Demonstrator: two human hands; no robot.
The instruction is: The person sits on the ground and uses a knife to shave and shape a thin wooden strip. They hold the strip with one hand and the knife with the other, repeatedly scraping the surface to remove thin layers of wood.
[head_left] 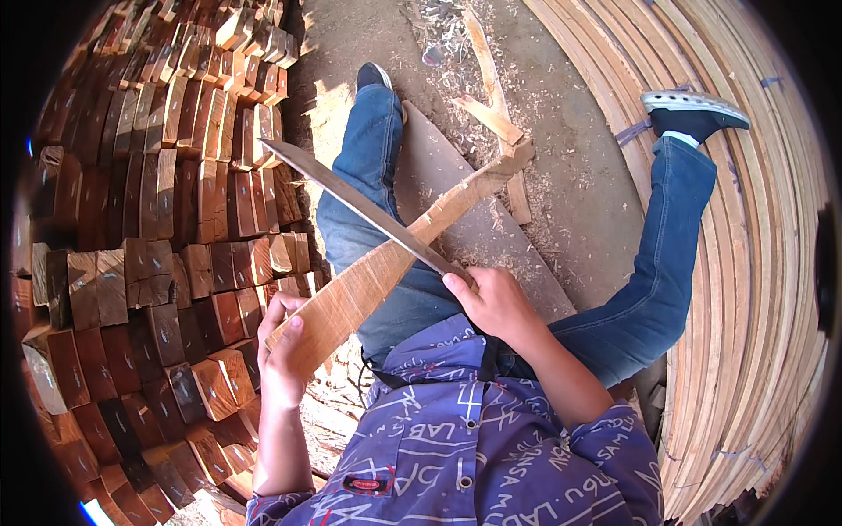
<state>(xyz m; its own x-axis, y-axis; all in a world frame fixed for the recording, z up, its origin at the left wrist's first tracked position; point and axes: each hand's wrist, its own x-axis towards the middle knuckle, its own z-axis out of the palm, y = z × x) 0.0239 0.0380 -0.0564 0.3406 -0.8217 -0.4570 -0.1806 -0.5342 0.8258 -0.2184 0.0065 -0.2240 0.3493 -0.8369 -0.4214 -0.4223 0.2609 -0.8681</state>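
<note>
My left hand (282, 351) is wrapped round the broad end of a pale, roughly shaped piece of wood (355, 298), its thumb lying on top. The wood slants up and to the right across my lap, narrowing along its length. Its far end is beside some offcuts over the ground. In my right hand (493, 302) is a machete (351, 197), a long dark flat blade pointing up and left. The blade crosses over the middle of the wood; whether they touch I cannot tell. My fingers hide the machete's handle.
Stacked reddish-brown wood blocks (158, 289) rise on the left. Long bundled wooden strips (745, 289) lie on the right, my shoe (697, 112) resting on them. A grey board (526, 259) lies between my legs. Shavings and offcuts (487, 70) litter the ground ahead.
</note>
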